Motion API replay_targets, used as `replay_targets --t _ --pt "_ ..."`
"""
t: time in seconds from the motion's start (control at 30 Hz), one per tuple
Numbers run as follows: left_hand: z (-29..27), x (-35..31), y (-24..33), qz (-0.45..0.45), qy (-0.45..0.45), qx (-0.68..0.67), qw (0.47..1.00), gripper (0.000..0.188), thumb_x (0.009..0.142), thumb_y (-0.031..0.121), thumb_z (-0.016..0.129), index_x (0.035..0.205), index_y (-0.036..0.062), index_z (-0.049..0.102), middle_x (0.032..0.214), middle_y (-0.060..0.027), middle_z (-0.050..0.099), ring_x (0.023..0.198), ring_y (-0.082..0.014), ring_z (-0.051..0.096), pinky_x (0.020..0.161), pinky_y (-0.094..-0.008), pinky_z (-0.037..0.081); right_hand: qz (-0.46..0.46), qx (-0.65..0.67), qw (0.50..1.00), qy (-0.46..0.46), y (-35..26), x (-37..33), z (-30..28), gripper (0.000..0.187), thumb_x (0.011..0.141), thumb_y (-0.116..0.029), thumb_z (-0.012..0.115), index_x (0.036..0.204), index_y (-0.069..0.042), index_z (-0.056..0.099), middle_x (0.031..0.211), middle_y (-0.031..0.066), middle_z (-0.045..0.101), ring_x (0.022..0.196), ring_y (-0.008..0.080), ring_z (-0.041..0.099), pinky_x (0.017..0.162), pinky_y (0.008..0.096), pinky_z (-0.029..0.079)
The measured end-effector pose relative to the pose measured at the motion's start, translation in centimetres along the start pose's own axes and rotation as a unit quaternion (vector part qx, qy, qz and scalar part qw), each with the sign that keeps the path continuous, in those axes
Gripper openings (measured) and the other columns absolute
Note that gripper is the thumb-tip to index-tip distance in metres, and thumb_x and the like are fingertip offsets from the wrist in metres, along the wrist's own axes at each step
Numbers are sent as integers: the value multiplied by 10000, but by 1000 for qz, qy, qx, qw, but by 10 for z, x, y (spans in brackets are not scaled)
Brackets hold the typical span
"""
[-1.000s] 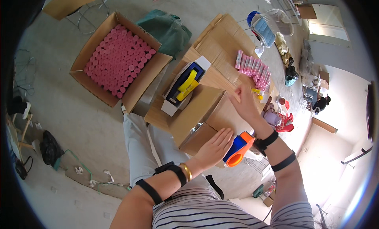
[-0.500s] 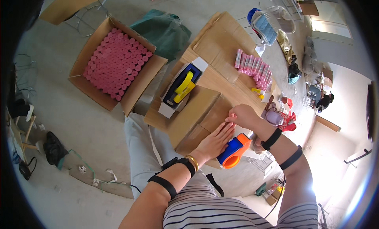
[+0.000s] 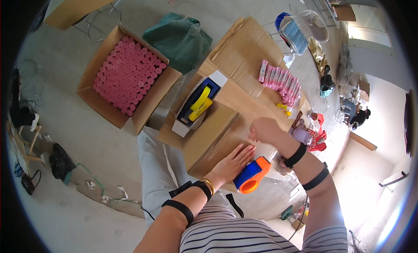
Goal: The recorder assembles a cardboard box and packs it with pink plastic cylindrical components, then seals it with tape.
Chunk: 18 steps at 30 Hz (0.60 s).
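Note:
My left hand (image 3: pixel 233 166) lies flat, fingers stretched, on a closed brown cardboard box (image 3: pixel 207 133) in front of me. Over the box's right end, my right hand (image 3: pixel 264 130) is curled with its fingers pressed together and slightly blurred. Anything inside that grip is hidden. Beside my left fingers sits an orange and blue tape dispenser (image 3: pixel 252 176). Against the box's far left side stands an open white box with a dark blue inside (image 3: pixel 213 88), holding a yellow curved-handled object (image 3: pixel 200 107).
An open carton (image 3: pixel 152 105) full of pink-capped cylinders (image 3: pixel 126 76) stands left. Flattened cardboard (image 3: pixel 248 48) and several pink tubes (image 3: pixel 278 81) lie on the wooden table (image 3: pixel 237 100). Behind are a green bag (image 3: pixel 176 41) and a chair (image 3: pixel 296 35). Another person (image 3: pixel 359 118) sits far right.
My right hand has come away from my left fingertips. My left hand, the cardboard box and the tape dispenser appear slightly lower and further left in view.

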<state>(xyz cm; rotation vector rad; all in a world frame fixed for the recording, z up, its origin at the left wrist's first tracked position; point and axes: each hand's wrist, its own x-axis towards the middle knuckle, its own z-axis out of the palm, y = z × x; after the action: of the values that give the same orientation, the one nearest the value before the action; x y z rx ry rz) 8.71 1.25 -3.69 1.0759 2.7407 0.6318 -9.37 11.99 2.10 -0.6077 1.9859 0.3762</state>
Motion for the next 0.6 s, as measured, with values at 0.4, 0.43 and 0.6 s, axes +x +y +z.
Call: replay_targets --t 0.4,0.43,0.6 --pt "6 0 3 0 15 2 1000 553 986 304 316 1467 31 314 1558 -103 252 1460 -233 176 1189 -435 119 -287 148 943 82 -10 56 -59 134 800 -115 687 933 -120 669 1054 75 541 1074 272 497 927 374 407" --pt "6 0 4 2 16 3 1000 555 985 302 315 1468 30 310 1559 -102 248 1461 -232 172 1189 -434 116 -291 134 945 70 -11 59 -59 129 800 -120 689 927 -133 674 1054 74 545 1074 276 496 928 381 407" --pt "12 0 6 -4 37 -15 999 605 928 277 355 1466 7 297 1556 -104 254 1460 -250 169 1196 -440 100 -295 75 953 16 -17 69 -64 101 804 -127 687 895 -169 688 1039 62 555 1071 274 498 916 379 412"
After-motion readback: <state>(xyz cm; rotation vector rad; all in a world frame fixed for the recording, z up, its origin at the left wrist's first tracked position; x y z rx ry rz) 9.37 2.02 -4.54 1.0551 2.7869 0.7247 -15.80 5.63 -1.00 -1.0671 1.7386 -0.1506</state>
